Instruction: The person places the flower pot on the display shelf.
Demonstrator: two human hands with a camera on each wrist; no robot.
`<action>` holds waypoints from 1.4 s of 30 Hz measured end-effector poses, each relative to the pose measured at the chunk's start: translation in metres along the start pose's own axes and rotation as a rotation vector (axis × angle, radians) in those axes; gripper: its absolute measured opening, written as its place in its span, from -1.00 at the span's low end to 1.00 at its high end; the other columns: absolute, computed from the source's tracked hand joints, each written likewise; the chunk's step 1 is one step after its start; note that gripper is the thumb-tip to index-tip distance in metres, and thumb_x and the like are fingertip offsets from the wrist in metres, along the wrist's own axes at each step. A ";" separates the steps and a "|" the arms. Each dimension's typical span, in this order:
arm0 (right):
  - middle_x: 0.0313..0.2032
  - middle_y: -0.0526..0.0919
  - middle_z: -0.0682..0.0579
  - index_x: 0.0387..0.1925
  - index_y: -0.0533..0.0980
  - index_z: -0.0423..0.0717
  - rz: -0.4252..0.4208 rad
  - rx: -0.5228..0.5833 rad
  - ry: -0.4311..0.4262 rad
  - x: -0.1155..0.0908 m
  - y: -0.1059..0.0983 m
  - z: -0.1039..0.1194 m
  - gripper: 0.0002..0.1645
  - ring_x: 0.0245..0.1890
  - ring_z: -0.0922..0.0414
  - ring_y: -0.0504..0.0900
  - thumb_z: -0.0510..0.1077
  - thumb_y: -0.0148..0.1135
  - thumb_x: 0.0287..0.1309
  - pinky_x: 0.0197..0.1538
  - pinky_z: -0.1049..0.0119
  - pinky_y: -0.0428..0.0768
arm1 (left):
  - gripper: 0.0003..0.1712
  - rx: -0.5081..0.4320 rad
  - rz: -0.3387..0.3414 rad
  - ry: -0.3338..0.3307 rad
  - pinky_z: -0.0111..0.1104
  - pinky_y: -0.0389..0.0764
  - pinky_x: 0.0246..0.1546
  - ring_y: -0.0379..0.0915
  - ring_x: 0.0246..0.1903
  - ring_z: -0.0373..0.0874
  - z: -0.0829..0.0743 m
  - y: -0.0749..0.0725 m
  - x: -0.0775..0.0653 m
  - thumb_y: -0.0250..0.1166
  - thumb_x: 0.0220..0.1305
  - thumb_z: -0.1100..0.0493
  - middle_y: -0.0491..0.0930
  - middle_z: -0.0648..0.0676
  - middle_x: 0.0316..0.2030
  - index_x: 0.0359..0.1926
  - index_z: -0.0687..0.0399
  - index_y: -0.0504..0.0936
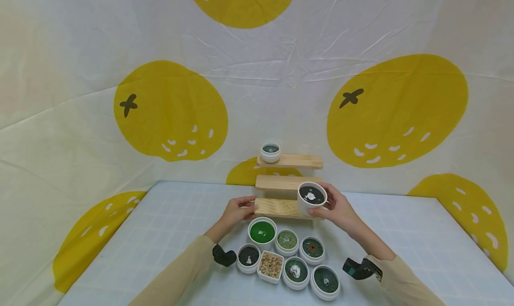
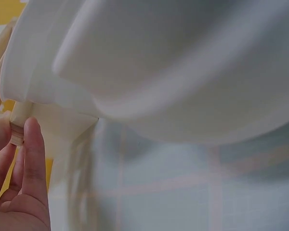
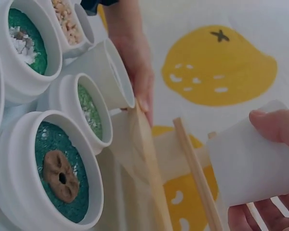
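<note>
My right hand (image 1: 336,208) grips a white cup (image 3: 260,159) by its side, at the right end of a three-step wooden display shelf. In the head view the cup overlaps the lowest board, and its dark filling has a white patch on top. At the opposite end, my left hand (image 1: 238,211) pinches the tip of the lowest board (image 1: 277,207) between thumb and fingers; the left wrist view shows this wooden end (image 2: 20,120) up close. A small white bowl (image 1: 271,153) with dark green contents stands on the left of the top board (image 1: 301,161).
Several white pots are grouped before the shelf, among them a bright green one (image 1: 262,233), a speckled green one (image 1: 287,241) and one with a brown flower-shaped piece (image 3: 61,175). A square dish (image 1: 271,266) holds chopped nuts. Behind the table hangs a lemon-print cloth (image 1: 281,96).
</note>
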State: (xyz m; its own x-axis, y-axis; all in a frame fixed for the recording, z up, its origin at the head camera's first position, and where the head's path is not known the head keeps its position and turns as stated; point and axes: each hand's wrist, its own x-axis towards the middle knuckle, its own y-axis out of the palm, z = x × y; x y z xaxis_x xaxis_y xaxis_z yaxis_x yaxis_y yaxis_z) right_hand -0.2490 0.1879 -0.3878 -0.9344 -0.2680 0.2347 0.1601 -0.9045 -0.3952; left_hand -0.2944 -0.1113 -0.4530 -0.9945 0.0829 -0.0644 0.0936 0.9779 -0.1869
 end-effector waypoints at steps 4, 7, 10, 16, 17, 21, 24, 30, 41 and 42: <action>0.22 0.43 -0.18 0.30 0.25 -0.18 0.001 0.011 -0.007 0.004 0.002 0.003 -0.14 0.19 -0.02 0.44 -0.23 0.44 -0.02 0.34 -0.14 0.37 | -0.54 -0.002 0.000 0.003 -0.39 0.74 -0.36 0.56 -0.52 -0.29 0.001 0.000 0.001 0.30 0.22 0.30 0.59 0.27 -0.11 0.16 0.29 0.54; 0.23 0.41 -0.20 0.31 0.23 -0.19 0.005 0.029 -0.017 0.006 0.004 0.005 -0.14 0.22 -0.08 0.42 -0.24 0.43 -0.01 0.34 -0.16 0.36 | -0.54 -0.002 -0.001 0.006 -0.39 0.74 -0.37 0.56 -0.52 -0.29 0.001 0.000 0.000 0.30 0.22 0.30 0.59 0.27 -0.12 0.16 0.29 0.54; 0.24 0.41 -0.21 0.32 0.22 -0.20 0.005 0.046 -0.015 0.009 0.005 0.008 -0.14 0.24 -0.14 0.40 -0.25 0.42 0.00 0.35 -0.14 0.36 | -0.54 -0.003 -0.003 0.007 -0.39 0.74 -0.37 0.55 -0.52 -0.29 0.001 -0.001 0.000 0.30 0.22 0.31 0.59 0.27 -0.12 0.16 0.29 0.54; 0.26 0.40 -0.18 0.32 0.22 -0.17 -0.003 0.044 -0.010 0.017 0.007 0.014 -0.14 0.25 -0.12 0.40 -0.24 0.42 0.01 0.35 -0.02 0.40 | -0.54 -0.003 -0.014 0.005 -0.40 0.73 -0.38 0.55 -0.53 -0.30 0.003 -0.001 0.001 0.31 0.21 0.31 0.59 0.26 -0.13 0.16 0.28 0.54; 0.26 0.40 -0.18 0.32 0.22 -0.16 -0.003 0.041 -0.015 0.018 0.007 0.014 -0.14 0.25 -0.12 0.41 -0.24 0.41 0.01 0.34 0.03 0.43 | -0.54 -0.001 -0.016 0.005 -0.40 0.73 -0.38 0.55 -0.53 -0.30 0.003 0.000 0.001 0.31 0.21 0.31 0.59 0.26 -0.13 0.16 0.28 0.54; 0.25 0.40 -0.18 0.31 0.23 -0.17 -0.001 0.037 -0.037 0.026 0.009 0.018 -0.14 0.24 -0.11 0.40 -0.26 0.42 -0.01 0.33 0.01 0.44 | -0.53 0.004 -0.021 0.008 -0.41 0.73 -0.38 0.55 -0.53 -0.30 0.002 0.000 0.000 0.31 0.21 0.30 0.60 0.26 -0.13 0.16 0.28 0.54; 0.25 0.40 -0.18 0.31 0.24 -0.17 -0.002 0.024 -0.038 0.033 0.009 0.021 -0.13 0.25 -0.12 0.39 -0.26 0.44 -0.02 0.35 -0.08 0.39 | -0.53 0.008 -0.019 0.002 -0.41 0.73 -0.37 0.55 -0.52 -0.30 0.002 0.000 0.000 0.32 0.21 0.29 0.59 0.26 -0.12 0.16 0.28 0.54; 0.27 0.38 -0.20 0.33 0.22 -0.19 -0.001 0.015 -0.038 0.041 0.010 0.026 -0.12 0.27 -0.15 0.38 -0.25 0.43 -0.01 0.35 -0.08 0.38 | -0.51 -0.004 -0.005 0.000 -0.40 0.73 -0.37 0.55 -0.52 -0.29 0.000 0.000 -0.001 0.31 0.22 0.29 0.59 0.27 -0.10 0.18 0.30 0.52; 0.26 0.39 -0.18 0.34 0.20 -0.16 -0.004 0.002 -0.041 0.058 0.007 0.028 -0.12 0.22 -0.07 0.43 -0.24 0.42 0.01 0.23 0.33 0.53 | -0.51 -0.005 0.002 0.008 -0.41 0.73 -0.38 0.54 -0.53 -0.30 0.001 0.000 -0.001 0.31 0.22 0.29 0.59 0.27 -0.10 0.18 0.30 0.52; 0.27 0.39 -0.18 0.34 0.20 -0.16 -0.003 0.008 -0.043 0.060 0.007 0.028 -0.12 0.22 -0.06 0.43 -0.24 0.42 0.01 0.21 0.37 0.53 | -0.52 -0.008 0.002 0.008 -0.42 0.73 -0.38 0.54 -0.53 -0.30 0.001 0.000 0.000 0.31 0.21 0.29 0.59 0.27 -0.10 0.17 0.30 0.53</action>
State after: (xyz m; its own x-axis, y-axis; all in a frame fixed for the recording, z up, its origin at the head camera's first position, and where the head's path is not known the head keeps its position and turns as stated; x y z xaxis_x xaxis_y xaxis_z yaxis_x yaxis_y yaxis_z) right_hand -0.2947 0.1565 -0.3513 -0.9203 -0.2790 0.2744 0.1599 -0.9081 -0.3870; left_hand -0.2942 -0.1119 -0.4544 -0.9947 0.0863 -0.0567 0.0952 0.9793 -0.1789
